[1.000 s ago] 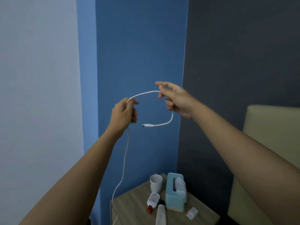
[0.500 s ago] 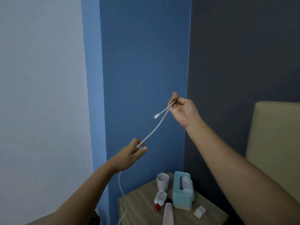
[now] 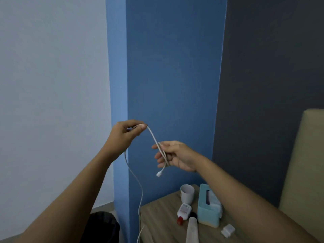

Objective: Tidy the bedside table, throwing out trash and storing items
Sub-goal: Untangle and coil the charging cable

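A thin white charging cable (image 3: 154, 139) is held up in front of the blue wall, folded double. My left hand (image 3: 125, 135) pinches the fold at its top. My right hand (image 3: 175, 156), lower and to the right, grips the two strands together. The cable's white plug (image 3: 159, 174) dangles just under my right hand. The long free end (image 3: 138, 183) hangs down from my left hand past the left edge of the wooden bedside table (image 3: 157, 223).
On the table stand a white cup (image 3: 187, 193), a teal tissue box (image 3: 207, 207), a small white bottle with a red cap (image 3: 183, 212), a white tube (image 3: 192, 230) and a white charger plug (image 3: 228, 230). A dark bin (image 3: 101, 225) sits left of the table. A beige headboard (image 3: 305, 163) is at right.
My left hand has risen from low to above my right hand, and my right hand has dropped. The cable is now doubled over, with its plug end hanging below my right hand.
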